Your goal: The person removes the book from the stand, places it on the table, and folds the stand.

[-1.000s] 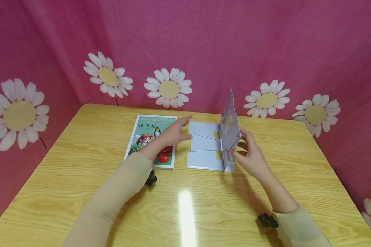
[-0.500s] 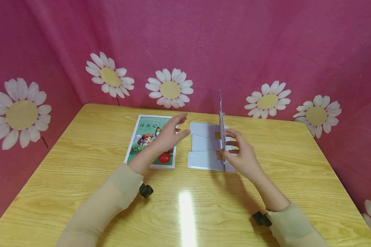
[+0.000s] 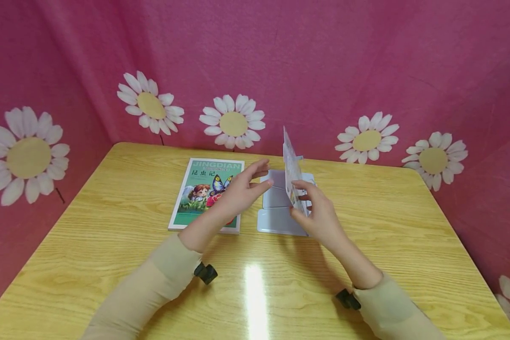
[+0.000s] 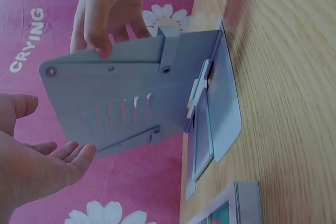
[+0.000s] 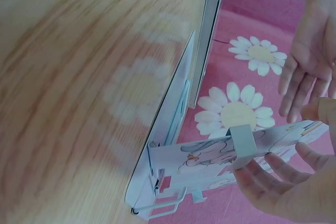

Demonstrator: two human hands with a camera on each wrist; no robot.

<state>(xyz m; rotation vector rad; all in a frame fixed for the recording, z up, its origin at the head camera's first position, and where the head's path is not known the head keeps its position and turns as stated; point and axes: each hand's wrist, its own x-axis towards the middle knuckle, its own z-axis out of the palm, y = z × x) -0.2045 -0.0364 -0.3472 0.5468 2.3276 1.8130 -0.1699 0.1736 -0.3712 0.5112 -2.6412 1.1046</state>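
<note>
The raised panel (image 3: pixel 292 172) bars a sideways path; the near tabletop (image 3: pixel 295 293) offers passage.

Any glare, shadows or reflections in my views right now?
Head: a bright glare streak on the table, soft shadow left of the right forearm. Left wrist: the stand panel looks grey and shaded. Right wrist: pale flower reflections on the table.

Beige sleeves (image 3: pixel 153 283), 2 black cameras (image 3: pixel 206 273)
</note>
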